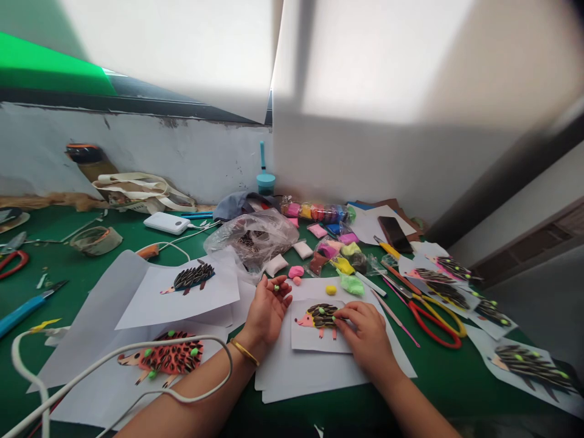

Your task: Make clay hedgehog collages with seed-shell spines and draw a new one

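A small white card (298, 342) bearing a hedgehog (322, 316) of pink clay and dark seeds lies on stacked white sheets (314, 380). My right hand (365, 331) rests at the card's right side, thumb and forefinger pinched at the hedgehog's back by a small green dot. Palm up, my left hand (269, 307) is left of the card, fingers loosely curled, with a small green clay bit (276, 288) at its fingers. Above the card sit a yellow clay lump (331, 290) and light green clay (351, 285).
Other hedgehog cards lie left (177, 310) and right (524, 365). Red-handled scissors (435, 325) lie right of the sheets. A plastic bag of seeds (253, 240) and clay packets (319, 213) stand behind. A white cable (114, 351) crosses over my left forearm.
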A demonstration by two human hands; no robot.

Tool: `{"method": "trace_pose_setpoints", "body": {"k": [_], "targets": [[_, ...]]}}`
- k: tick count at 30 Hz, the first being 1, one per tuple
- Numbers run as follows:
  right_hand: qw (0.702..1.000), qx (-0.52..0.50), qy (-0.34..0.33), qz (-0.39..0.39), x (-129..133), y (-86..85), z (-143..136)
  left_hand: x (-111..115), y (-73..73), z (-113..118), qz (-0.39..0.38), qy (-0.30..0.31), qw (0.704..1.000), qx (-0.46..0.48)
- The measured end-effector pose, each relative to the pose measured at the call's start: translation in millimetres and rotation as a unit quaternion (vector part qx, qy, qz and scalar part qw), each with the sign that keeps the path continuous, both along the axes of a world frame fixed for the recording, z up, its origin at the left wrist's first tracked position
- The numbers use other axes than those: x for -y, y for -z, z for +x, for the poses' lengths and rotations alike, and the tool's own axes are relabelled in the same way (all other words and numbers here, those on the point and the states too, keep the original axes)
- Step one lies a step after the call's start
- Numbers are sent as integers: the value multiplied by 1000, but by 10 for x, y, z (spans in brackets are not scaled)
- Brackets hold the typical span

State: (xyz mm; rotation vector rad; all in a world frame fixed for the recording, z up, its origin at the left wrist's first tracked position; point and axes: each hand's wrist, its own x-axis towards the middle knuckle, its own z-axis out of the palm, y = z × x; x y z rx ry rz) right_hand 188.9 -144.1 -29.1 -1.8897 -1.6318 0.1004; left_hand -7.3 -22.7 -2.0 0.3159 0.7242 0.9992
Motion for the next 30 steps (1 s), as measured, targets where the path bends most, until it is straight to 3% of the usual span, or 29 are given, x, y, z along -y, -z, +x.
{"method": "trace_pose_setpoints", "body": {"k": [30], "targets": [[1000,-4,2,-3,0,-6,15,5,6,9,4,0,1000,-1]]}}
